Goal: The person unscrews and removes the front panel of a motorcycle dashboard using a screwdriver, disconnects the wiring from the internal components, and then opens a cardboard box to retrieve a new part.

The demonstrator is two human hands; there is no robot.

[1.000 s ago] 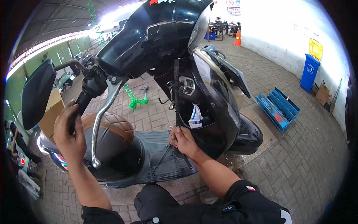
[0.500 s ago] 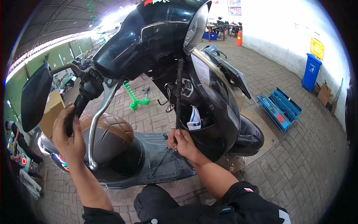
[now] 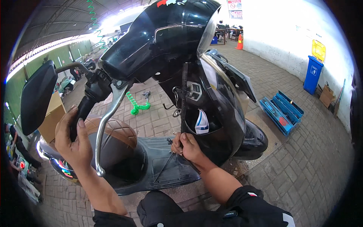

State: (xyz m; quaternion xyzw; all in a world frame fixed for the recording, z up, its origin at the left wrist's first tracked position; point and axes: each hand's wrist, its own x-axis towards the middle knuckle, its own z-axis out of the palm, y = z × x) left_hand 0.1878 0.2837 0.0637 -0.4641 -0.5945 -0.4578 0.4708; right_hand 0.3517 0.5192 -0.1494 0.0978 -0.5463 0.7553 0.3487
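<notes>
Left hand (image 3: 75, 145) curled round black handlebar grip (image 3: 86, 108); right hand (image 3: 189, 146) was clenched on dark rod (image 3: 184, 98), near-upright before scooter's inner panel (image 3: 213, 145). Versus earlier, handlebar cover (image 3: 147, 45) had shifted right.

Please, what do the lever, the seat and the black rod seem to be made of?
Lever: probably polished metal; it shines silver. Seat: likely synthetic leather, brown-grey, with diamond seams. Black rod: dull, rough-looking; metal or plastic, I cannot tell.
</notes>
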